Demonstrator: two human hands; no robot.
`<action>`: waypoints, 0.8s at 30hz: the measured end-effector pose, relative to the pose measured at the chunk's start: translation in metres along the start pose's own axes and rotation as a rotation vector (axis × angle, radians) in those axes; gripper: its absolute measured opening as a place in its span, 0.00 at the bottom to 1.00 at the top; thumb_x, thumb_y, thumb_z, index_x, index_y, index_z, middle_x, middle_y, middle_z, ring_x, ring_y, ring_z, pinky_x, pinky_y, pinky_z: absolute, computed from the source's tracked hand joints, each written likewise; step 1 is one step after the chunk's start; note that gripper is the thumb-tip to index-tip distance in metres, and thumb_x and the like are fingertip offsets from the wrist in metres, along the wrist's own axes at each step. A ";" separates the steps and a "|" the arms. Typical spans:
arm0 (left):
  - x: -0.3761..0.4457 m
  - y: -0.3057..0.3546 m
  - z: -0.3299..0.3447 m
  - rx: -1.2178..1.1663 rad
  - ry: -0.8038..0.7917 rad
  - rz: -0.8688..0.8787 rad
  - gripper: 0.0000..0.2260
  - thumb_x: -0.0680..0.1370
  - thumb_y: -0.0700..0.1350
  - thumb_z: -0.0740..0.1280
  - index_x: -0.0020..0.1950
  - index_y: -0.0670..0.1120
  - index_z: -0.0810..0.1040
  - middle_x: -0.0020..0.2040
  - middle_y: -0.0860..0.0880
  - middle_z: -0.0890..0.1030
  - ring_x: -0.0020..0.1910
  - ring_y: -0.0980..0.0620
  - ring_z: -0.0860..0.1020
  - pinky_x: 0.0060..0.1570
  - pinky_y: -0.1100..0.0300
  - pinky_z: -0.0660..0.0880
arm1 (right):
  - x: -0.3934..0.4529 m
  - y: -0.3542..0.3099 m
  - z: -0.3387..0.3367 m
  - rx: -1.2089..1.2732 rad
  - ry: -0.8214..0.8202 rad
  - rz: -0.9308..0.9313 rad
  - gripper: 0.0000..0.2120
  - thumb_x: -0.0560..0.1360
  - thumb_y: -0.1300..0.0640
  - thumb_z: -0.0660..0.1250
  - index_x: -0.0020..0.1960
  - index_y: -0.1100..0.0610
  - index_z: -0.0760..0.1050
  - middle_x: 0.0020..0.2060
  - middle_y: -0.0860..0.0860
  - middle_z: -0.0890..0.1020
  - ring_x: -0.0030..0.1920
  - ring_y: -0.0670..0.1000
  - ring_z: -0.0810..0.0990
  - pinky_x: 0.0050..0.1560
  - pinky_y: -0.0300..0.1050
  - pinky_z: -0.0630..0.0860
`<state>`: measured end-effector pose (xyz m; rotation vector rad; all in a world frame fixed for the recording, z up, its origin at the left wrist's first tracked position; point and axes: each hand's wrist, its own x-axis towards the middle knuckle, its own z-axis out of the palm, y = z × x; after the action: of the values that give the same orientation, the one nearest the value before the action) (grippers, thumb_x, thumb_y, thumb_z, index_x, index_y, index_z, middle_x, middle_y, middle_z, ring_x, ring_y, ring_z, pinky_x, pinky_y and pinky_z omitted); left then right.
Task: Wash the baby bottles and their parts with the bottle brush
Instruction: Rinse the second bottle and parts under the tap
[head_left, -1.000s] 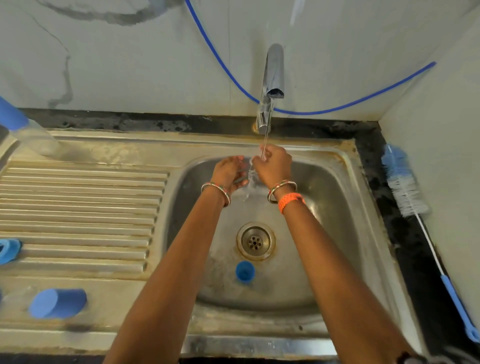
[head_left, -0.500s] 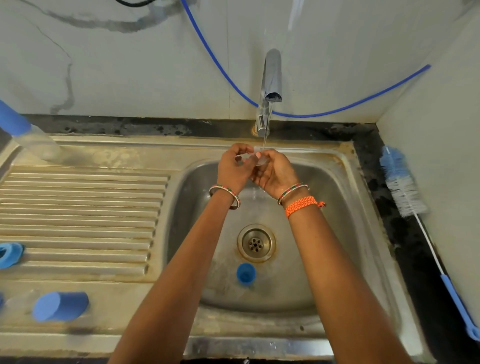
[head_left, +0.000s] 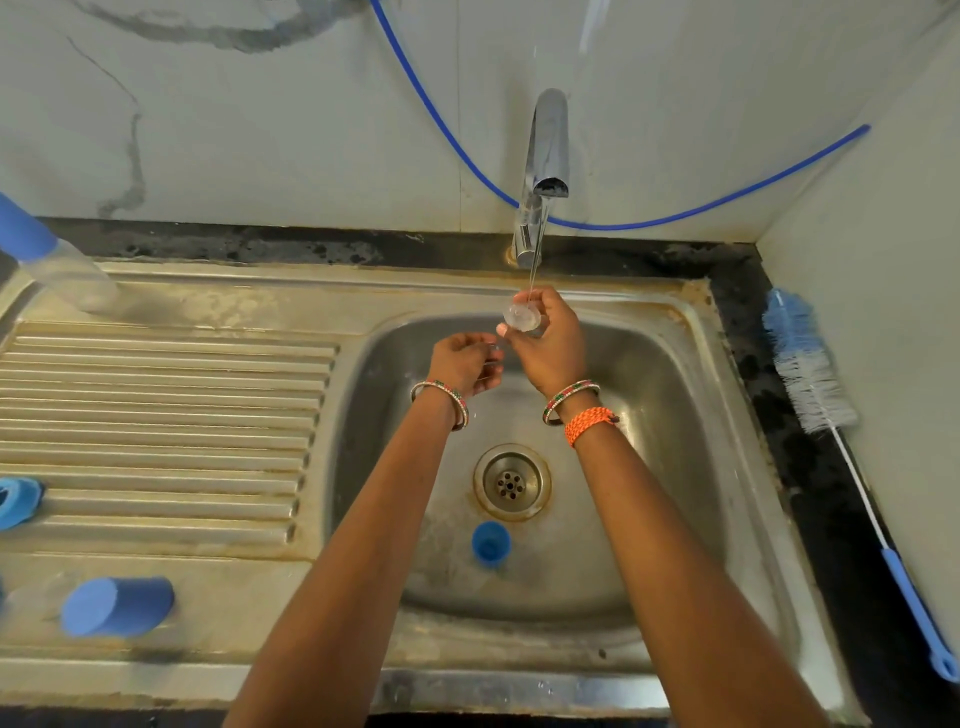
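My right hand (head_left: 549, 343) holds a small clear teat (head_left: 523, 317) under the thin stream from the tap (head_left: 546, 150), over the back of the sink basin (head_left: 670, 415). Just left of it and a little lower, my left hand (head_left: 465, 364) hangs with curled fingers; whether it holds anything is unclear. A blue bottle ring (head_left: 490, 542) lies in the basin near the drain (head_left: 511, 481). The bottle brush (head_left: 810, 374), blue and white bristles on a blue handle, lies on the dark counter at the right.
A clear bottle with a blue cap (head_left: 49, 265) lies at the back left of the ribbed draining board (head_left: 166, 415). A blue cap (head_left: 117, 605) and another blue part (head_left: 18, 501) rest at its front left. A blue hose (head_left: 431, 111) runs along the wall.
My right hand has lifted the teat up into the stream, and my left hand has let go and dropped slightly away to the left.
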<state>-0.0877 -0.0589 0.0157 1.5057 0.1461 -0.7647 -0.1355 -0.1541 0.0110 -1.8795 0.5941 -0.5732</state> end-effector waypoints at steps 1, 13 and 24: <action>0.001 0.000 -0.001 -0.006 0.004 0.001 0.09 0.80 0.33 0.59 0.42 0.43 0.73 0.35 0.46 0.75 0.30 0.52 0.71 0.25 0.66 0.74 | 0.000 0.003 0.002 0.000 -0.003 0.014 0.13 0.69 0.65 0.73 0.52 0.60 0.74 0.44 0.48 0.78 0.42 0.40 0.75 0.41 0.27 0.72; 0.007 -0.003 -0.008 -0.004 0.069 -0.016 0.11 0.80 0.34 0.57 0.40 0.44 0.73 0.35 0.47 0.75 0.31 0.53 0.73 0.25 0.66 0.74 | -0.005 0.020 0.017 -0.116 0.002 0.158 0.13 0.70 0.67 0.70 0.54 0.63 0.76 0.45 0.53 0.81 0.48 0.54 0.80 0.41 0.29 0.72; 0.002 0.000 -0.012 -0.061 0.005 0.014 0.12 0.80 0.33 0.58 0.40 0.44 0.73 0.34 0.46 0.74 0.30 0.52 0.71 0.27 0.65 0.72 | 0.003 -0.024 0.005 0.163 0.064 0.272 0.12 0.74 0.62 0.66 0.57 0.63 0.74 0.38 0.53 0.80 0.31 0.45 0.78 0.31 0.38 0.77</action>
<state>-0.0821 -0.0488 0.0139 1.4497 0.1609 -0.7390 -0.1265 -0.1438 0.0323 -1.5995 0.8062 -0.4883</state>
